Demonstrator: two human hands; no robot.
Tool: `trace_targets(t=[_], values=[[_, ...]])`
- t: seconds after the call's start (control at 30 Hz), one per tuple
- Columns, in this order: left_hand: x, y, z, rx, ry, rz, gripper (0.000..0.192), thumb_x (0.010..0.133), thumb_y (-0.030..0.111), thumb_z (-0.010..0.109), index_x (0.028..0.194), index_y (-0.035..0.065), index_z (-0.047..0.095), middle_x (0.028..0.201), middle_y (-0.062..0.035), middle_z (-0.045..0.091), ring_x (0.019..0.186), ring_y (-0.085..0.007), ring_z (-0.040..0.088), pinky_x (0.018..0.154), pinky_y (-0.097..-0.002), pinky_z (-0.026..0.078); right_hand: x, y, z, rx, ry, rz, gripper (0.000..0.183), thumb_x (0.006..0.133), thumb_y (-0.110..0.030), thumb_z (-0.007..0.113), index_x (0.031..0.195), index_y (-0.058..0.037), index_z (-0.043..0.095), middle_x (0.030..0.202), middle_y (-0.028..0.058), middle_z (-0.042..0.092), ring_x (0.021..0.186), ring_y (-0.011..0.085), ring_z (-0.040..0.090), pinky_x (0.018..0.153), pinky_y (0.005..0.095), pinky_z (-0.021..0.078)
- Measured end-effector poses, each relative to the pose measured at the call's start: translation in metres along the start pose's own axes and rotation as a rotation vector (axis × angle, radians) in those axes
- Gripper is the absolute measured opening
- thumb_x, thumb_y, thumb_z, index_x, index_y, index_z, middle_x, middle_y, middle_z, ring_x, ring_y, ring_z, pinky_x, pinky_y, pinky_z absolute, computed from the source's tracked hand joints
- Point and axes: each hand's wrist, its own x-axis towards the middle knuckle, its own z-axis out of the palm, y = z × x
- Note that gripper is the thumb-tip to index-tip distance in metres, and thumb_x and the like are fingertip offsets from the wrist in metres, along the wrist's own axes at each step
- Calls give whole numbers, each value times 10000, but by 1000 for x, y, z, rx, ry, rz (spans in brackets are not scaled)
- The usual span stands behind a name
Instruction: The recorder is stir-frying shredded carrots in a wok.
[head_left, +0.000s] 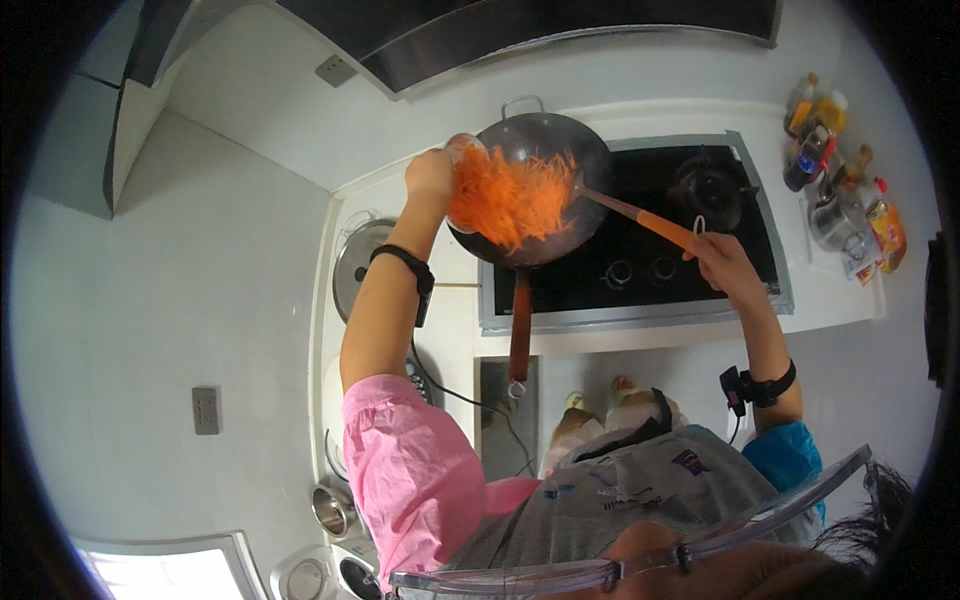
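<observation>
Shredded carrot (510, 199) spreads from a tilted dish (463, 141) into a dark wok (589, 146) on the left side of the stove. My left hand (431, 178) grips the dish at the wok's left rim; most of the dish is hidden under the carrot. In my right hand (720, 260) is a spatula (664, 229) with an orange handle grip. Its blade end reaches into the wok at the right edge of the carrot. The wok's long wooden handle (520, 330) points towards me, past the counter's front edge.
The glass cooktop (570, 292) has a second burner (709, 191) at right. Several bottles (810, 157) and a metal pot (832, 221) stand at the far right. A pan lid (358, 262) lies left of the wok, under my left arm. A black cable (465, 397) hangs by the counter.
</observation>
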Motion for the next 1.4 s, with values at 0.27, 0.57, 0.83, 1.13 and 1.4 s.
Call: trace_targets(t=[0.27, 0.57, 0.83, 1.13, 1.4], values=[[8, -18, -8, 124, 323, 232, 116, 722, 78, 554, 778, -14, 512, 710, -179, 621, 644, -307, 632, 571, -354, 515, -38, -18, 6, -77, 109, -84, 273, 870, -232, 492, 739, -8, 577, 481, -38, 397, 414, 38, 333, 394, 197, 244], [2, -51, 9, -115, 460, 73, 132, 712, 113, 546, 765, -5, 518, 677, -183, 608, 646, -333, 613, 596, -390, 500, -48, 3, 30, 97, 118, -118, 281, 894, -240, 458, 782, -9, 572, 474, -41, 382, 407, 34, 315, 378, 198, 221], [-13, -104, 64, -625, 459, -98, 295, 792, 224, 509, 634, -24, 534, 507, -172, 550, 455, -276, 584, 490, -346, 462, 3, 47, 59, 447, -96, 217, 353, 892, -340, 468, 906, 5, 540, 471, -34, 390, 372, 43, 314, 345, 198, 236], [-56, -65, 34, -669, 600, 13, 169, 778, 149, 511, 708, -4, 511, 577, -208, 553, 551, -380, 557, 515, -440, 447, 27, -79, 54, -898, 285, -621, 356, 795, -188, 560, 1116, -39, 526, 883, 160, 599, 828, 297, 579, 746, 367, 461], [-57, -19, 8, -470, 602, 129, 97, 742, 96, 540, 755, 26, 474, 598, -175, 569, 552, -348, 574, 511, -421, 470, 180, -82, 174, -204, -189, -930, 414, 739, 21, 461, 1137, -70, 529, 1031, 135, 538, 973, 245, 516, 854, 319, 414]])
